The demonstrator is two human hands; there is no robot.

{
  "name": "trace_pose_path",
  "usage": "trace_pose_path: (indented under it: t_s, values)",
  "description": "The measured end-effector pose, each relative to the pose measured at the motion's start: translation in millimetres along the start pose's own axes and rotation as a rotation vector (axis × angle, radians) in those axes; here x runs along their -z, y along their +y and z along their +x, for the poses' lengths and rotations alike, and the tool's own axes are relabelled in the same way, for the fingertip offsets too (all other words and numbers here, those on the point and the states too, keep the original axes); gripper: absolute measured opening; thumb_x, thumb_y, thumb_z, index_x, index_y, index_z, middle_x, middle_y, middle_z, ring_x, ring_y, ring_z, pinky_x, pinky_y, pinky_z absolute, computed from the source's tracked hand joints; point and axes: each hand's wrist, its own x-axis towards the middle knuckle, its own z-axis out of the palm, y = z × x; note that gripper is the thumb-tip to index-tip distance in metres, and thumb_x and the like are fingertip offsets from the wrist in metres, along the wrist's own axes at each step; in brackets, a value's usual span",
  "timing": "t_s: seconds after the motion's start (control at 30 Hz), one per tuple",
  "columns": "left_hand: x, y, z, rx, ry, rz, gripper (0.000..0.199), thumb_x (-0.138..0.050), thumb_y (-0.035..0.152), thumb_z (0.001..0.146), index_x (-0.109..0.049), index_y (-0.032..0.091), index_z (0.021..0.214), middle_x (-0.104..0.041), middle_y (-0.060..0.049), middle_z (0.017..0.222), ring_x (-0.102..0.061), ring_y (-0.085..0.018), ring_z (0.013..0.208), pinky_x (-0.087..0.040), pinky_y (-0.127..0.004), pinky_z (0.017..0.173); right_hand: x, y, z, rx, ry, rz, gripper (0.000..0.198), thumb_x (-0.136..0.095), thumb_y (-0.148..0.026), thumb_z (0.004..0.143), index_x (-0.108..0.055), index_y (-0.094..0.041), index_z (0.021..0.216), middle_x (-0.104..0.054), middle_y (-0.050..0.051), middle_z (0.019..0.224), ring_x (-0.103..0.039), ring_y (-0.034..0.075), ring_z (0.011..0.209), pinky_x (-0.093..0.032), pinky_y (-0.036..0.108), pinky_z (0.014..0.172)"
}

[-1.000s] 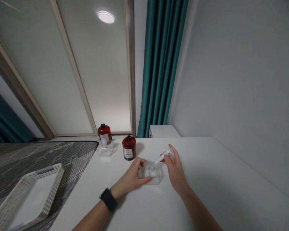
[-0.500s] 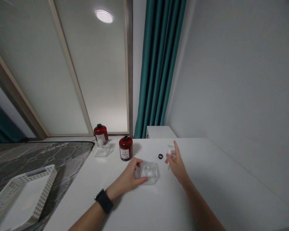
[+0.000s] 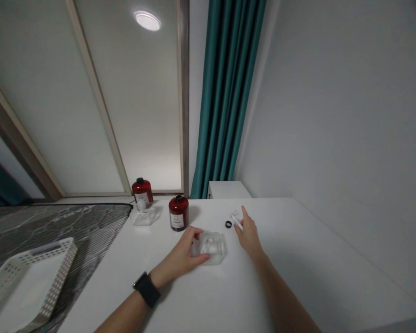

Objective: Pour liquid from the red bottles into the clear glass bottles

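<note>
My left hand (image 3: 184,253) is closed around the near-left side of a clear plastic container (image 3: 217,249), which rests on the white table (image 3: 194,300). Thumb and fingers grip its two edges. In my right hand (image 3: 248,237), the fingers pinch a small clear-and-white piece (image 3: 237,221), slim and tilted; its exact kind is too small to make out. The index finger points up and away from it. Just left of that hand lies a small black ring (image 3: 228,224). A dark red bottle (image 3: 179,217) with a pale label and black neck stands behind my left hand.
At the table's far left are a second red bottle (image 3: 142,189) and another clear plastic container (image 3: 144,218) with a whitish piece on it. A white perforated basket (image 3: 67,259) sits beyond the left edge. Behind stand a white cabinet (image 3: 229,189) and a green curtain (image 3: 225,101).
My right hand has turned, and the small piece now lies slanted toward the black ring. The view has shifted slightly. My left hand keeps its hold on the container.
</note>
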Motion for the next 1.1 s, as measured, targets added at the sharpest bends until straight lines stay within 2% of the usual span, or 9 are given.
trace_pose_path:
  t_s: [0.13,0.4,0.6,0.83,1.1]
  values:
    - [1,4,0,0.021,0.003,-0.008,0.042,-0.072,0.019,0.076,-0.052,0.02,0.113,-0.056,-0.005,0.107,-0.055,-0.024,0.1,-0.046,-0.036,0.086,-4,5,0,0.005,0.01,-0.03,0.069,-0.047,-0.025,0.087,-0.028,-0.015,0.152,-0.061,0.01,0.099,-0.056,0.028,0.092,-0.047,0.044,0.089]
    - [1,1,0,0.011,0.006,-0.002,0.044,-0.073,0.019,0.076,-0.052,0.02,0.114,-0.056,-0.006,0.108,-0.055,-0.024,0.101,-0.046,-0.036,0.087,-7,5,-1,0.0,-0.013,-0.107,0.067,-0.052,-0.023,0.083,-0.036,-0.015,0.148,-0.063,0.009,0.098,-0.057,0.028,0.092,-0.046,0.043,0.089]
    - [0,-4,0,-0.005,0.003,0.007,0.042,-0.072,0.018,0.077,-0.052,0.02,0.113,-0.056,-0.005,0.107,-0.055,-0.023,0.101,-0.047,-0.036,0.088,0,4,-4,-0.056,-0.02,-0.184,0.067,-0.054,-0.02,0.081,-0.041,-0.013,0.146,-0.064,0.014,0.101,-0.056,0.032,0.095,-0.043,0.044,0.088]
    - [0,-6,0,-0.014,0.01,0.004,0.043,-0.073,0.019,0.077,-0.052,0.02,0.114,-0.056,-0.005,0.108,-0.055,-0.024,0.102,-0.047,-0.036,0.087,5,4,-5,-0.083,-0.047,-0.198,0.063,-0.053,-0.019,0.084,-0.042,-0.018,0.146,-0.067,0.007,0.088,-0.058,0.028,0.088,-0.042,0.038,0.081]
    - [1,0,-1,0.012,-0.006,-0.008,0.042,-0.072,0.018,0.077,-0.051,0.02,0.114,-0.056,-0.005,0.109,-0.054,-0.024,0.103,-0.047,-0.036,0.087,4,-2,-2,-0.099,-0.058,-0.199,0.06,-0.055,-0.021,0.085,-0.043,-0.018,0.144,-0.068,0.008,0.091,-0.059,0.029,0.094,-0.04,0.039,0.084]
